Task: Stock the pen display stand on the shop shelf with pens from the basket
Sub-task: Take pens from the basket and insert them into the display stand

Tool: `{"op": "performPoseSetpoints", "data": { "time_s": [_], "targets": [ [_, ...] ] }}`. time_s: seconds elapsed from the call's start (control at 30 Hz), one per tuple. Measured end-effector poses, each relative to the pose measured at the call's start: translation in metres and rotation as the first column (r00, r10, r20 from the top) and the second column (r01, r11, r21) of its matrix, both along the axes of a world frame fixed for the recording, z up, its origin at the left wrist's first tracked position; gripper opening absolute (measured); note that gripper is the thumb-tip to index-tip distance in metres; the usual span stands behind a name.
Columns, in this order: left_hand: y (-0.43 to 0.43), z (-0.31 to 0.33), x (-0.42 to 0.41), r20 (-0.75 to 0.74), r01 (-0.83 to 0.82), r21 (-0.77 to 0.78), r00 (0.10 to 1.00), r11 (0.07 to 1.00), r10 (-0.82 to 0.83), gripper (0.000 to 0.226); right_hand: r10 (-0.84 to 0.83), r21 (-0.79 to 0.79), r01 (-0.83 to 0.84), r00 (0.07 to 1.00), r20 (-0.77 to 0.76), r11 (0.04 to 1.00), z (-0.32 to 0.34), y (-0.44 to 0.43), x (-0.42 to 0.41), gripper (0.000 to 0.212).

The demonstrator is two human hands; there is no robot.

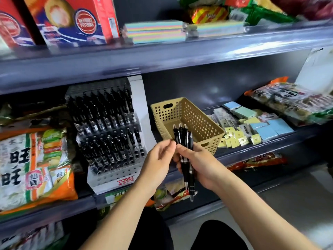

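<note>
several black pens [186, 141] gripped in the right hand [201, 165]; left hand [158, 159] touches them, grip unclear; stand [115, 175] reads "tome".

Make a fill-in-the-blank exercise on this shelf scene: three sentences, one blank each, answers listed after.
1. The right hand grips a bundle of pens whose barrels are all ____ in colour.
2. The tan perforated basket stands to the ____ of the pen display stand.
3. The red lettering on the stand's white front reads ____.

Missing words: black; right; TOME.
</note>
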State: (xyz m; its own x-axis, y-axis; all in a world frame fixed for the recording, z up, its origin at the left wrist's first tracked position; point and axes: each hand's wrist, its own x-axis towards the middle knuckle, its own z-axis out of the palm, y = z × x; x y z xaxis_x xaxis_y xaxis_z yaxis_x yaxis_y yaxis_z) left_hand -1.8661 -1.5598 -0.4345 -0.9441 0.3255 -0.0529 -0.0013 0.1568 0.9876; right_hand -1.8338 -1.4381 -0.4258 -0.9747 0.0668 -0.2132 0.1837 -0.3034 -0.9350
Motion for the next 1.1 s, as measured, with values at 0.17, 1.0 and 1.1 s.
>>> {"op": "performPoseSetpoints", "data": {
  "time_s": [0.17,1.0,1.1],
  "targets": [
    [-0.029,0.005,0.02,0.284,-0.057,0.186,0.959,0.981,0.002,0.037,0.225,0.235,-0.232,0.973,0.057,0.944,0.0,-0.036,0.007,0.042],
    [-0.147,-0.01,0.013,0.567,-0.604,0.492,0.769,0.627,0.295,0.019,0.29,0.214,-0.342,0.927,0.239,0.915,0.016,-0.115,0.002,0.012],
    [-0.154,-0.007,0.019,0.413,-0.51,0.357,0.838,0.782,0.358,0.018,0.321,0.38,-0.378,0.924,0.207,0.844,0.018,-0.119,0.004,0.007]
  ]
}}
